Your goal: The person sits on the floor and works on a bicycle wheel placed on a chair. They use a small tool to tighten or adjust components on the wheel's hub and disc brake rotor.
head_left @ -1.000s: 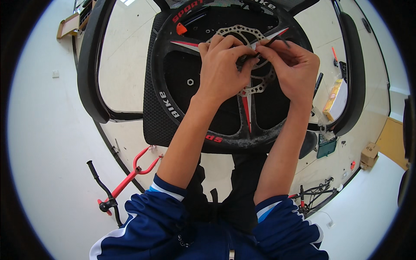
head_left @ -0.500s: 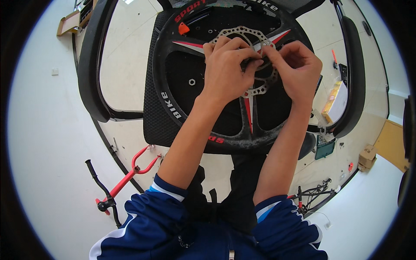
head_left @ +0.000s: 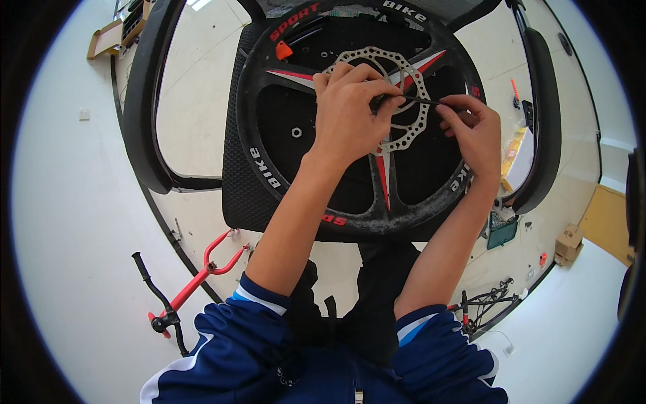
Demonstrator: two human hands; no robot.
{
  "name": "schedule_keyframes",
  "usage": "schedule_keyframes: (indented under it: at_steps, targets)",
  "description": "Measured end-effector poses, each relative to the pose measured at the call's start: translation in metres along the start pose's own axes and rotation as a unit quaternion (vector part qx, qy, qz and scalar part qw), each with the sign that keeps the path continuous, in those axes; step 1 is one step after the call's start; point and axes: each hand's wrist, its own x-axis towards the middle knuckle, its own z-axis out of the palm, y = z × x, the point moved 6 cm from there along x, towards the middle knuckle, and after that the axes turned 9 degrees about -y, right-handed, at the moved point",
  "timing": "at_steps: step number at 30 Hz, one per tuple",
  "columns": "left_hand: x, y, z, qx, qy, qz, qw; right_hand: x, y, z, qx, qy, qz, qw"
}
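A black bicycle wheel (head_left: 250, 114) with red-and-white spokes lies flat in front of me. Over its hub sits a silver brake disc (head_left: 404, 143) pierced with holes. My left hand (head_left: 351, 111) is bent over the disc's left half, thumb and forefinger pinched at one end of a thin black rod (head_left: 422, 101) that resembles a hex key. Its other end is between the fingertips of my right hand (head_left: 479, 131), just past the disc's right edge. The left hand hides most of the hub. A hex nut (head_left: 296, 132) rests within the wheel, left of my left hand.
The wheel lies on a black chair seat (head_left: 232, 185) between a left armrest (head_left: 142, 101) and a right armrest (head_left: 546, 121). An orange piece (head_left: 283, 50) sits by the rim. On the floor are a red bike frame (head_left: 190, 286), a green tray (head_left: 502, 233) and a cardboard box (head_left: 570, 241).
My right hand has drawn right and slightly down from the hub, and the thin black rod now shows between my hands. The left hand has barely moved.
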Motion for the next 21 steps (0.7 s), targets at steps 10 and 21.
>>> schedule_keyframes:
  at_steps: [10, 21]
  targets:
    - [0.000, -0.003, -0.001, -0.009, -0.013, 0.003, 1.000, -0.005, -0.041, 0.009, 0.123, 0.029, -0.122, 0.984]
    - [0.000, -0.005, -0.001, -0.015, 0.013, 0.017, 1.000, 0.001, -0.069, 0.046, 0.069, -0.038, -0.188, 0.979]
